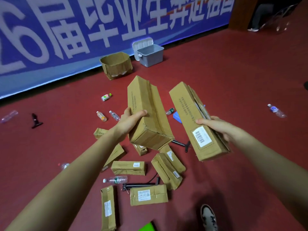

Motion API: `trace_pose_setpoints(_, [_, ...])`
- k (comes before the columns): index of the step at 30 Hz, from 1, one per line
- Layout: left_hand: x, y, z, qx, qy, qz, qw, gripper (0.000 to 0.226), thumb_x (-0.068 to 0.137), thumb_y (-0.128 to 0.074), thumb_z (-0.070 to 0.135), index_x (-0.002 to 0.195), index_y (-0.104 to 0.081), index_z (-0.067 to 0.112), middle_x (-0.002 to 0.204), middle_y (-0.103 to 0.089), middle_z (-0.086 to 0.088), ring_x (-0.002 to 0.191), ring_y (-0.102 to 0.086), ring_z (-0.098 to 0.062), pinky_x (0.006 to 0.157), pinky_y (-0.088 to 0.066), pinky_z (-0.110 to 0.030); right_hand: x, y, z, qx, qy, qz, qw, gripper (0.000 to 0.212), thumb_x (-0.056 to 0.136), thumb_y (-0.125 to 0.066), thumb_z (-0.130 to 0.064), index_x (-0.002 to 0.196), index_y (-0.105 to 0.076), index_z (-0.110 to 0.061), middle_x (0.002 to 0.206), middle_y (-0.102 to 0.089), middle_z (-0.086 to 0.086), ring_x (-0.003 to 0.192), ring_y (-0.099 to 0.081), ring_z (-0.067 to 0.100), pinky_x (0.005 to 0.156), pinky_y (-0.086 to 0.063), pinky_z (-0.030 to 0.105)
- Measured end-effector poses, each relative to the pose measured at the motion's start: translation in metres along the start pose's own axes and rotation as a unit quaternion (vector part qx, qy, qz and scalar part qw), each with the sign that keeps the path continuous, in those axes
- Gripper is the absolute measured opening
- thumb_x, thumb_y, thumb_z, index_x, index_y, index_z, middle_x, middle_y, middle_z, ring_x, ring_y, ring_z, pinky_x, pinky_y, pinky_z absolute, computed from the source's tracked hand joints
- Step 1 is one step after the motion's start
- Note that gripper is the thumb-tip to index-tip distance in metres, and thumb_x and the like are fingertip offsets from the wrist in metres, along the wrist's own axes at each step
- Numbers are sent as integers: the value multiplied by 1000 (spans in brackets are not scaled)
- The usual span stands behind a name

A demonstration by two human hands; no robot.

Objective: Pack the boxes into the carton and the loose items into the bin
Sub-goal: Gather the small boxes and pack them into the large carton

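Head view: my left grip [131,121] clasps first box [146,104] mid-length, right grip [218,127] second box [188,110]; ends jutting past each grip; judged light, stiff.

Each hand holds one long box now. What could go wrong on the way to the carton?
The box in the right hand has a flap gaping along its edge; contents might slip out. Bottles lie on the floor before the carton; a foot could roll on one.
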State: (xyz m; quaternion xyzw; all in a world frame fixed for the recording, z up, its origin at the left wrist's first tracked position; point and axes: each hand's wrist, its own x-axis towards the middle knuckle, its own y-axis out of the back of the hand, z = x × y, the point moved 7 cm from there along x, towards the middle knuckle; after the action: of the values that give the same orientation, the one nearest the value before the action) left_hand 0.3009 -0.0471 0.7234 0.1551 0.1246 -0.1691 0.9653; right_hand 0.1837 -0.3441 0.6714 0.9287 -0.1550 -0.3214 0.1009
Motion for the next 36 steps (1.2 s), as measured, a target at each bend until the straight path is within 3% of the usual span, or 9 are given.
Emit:
trace_pose_setpoints(4, [31,-25,15,-22,25,63,997,64,88,-60,35,140,-30,13,100,-50,13,82,-54,-3,63,-42,-18,65,36,-24,-10,17,-28,999,50,78,-72,-42,114,-48,-18,93,-65,3,79,-63,16,61,-48,27])
trace_pose_setpoints(8, [56,-42,31,-25,68,108,992,79,73,-67,51,137,-35,19,122,-56,-1,102,-59,-19,85,-50,-34,109,64,-51,-21,17,-86,996,47,78,-72,-43,112,-60,-14,90,-72,5,77,-68,18,62,-52,27])
trace_pose_setpoints(11, [75,-57,51,-16,86,138,987,89,66,-67,56,139,-32,19,128,-50,-4,112,-55,-24,100,-44,-42,141,87,-77,-51,28,-114,992,86,59,-79,-55,128,-52,-12,103,-72,8,88,-70,22,74,-57,34])
trace_pose_setpoints(14, [98,-72,68,-13,93,154,984,82,73,-66,51,139,-32,16,126,-52,-6,111,-55,-25,98,-45,-41,168,105,-99,-61,51,-120,990,110,50,-79,-61,140,-36,-17,116,-66,7,96,-67,23,80,-56,37])
trace_pose_setpoints(18, [135,-91,77,-20,110,152,982,79,77,-65,49,140,-30,17,126,-51,-6,110,-55,-25,94,-45,-39,213,122,-117,-62,60,-124,989,100,64,-76,-57,145,-31,-17,124,-61,7,101,-64,21,74,-53,31])
trace_pose_setpoints(22, [180,-104,80,-23,121,137,983,65,84,-61,45,137,-34,17,121,-58,-5,105,-59,-22,92,-47,-39,258,142,-134,-59,55,-112,990,90,65,-76,-54,138,-41,-15,116,-66,7,93,-67,19,66,-52,28])
trace_pose_setpoints(26, [226,-111,96,-32,120,135,983,61,89,-58,39,138,-30,15,109,-56,0,99,-57,-19,91,-46,-34,299,157,-149,-59,29,-118,991,97,41,-76,-64,122,-55,-14,100,-73,7,88,-71,22,70,-55,32])
trace_pose_setpoints(31, [305,-111,121,-15,108,156,982,69,89,-58,38,144,-26,13,116,-46,2,100,-48,-17,93,-43,-34,369,164,-182,-58,19,-131,989,82,55,-76,-60,120,-57,-14,98,-74,6,86,-71,22,67,-55,31])
trace_pose_setpoints(36, [399,-104,141,-14,111,139,984,75,89,-58,38,148,-19,11,122,-37,7,103,-43,-16,89,-37,-27,452,162,-222,-76,23,-133,988,109,31,-82,-71,122,-56,-17,102,-73,5,90,-72,23,83,-57,43])
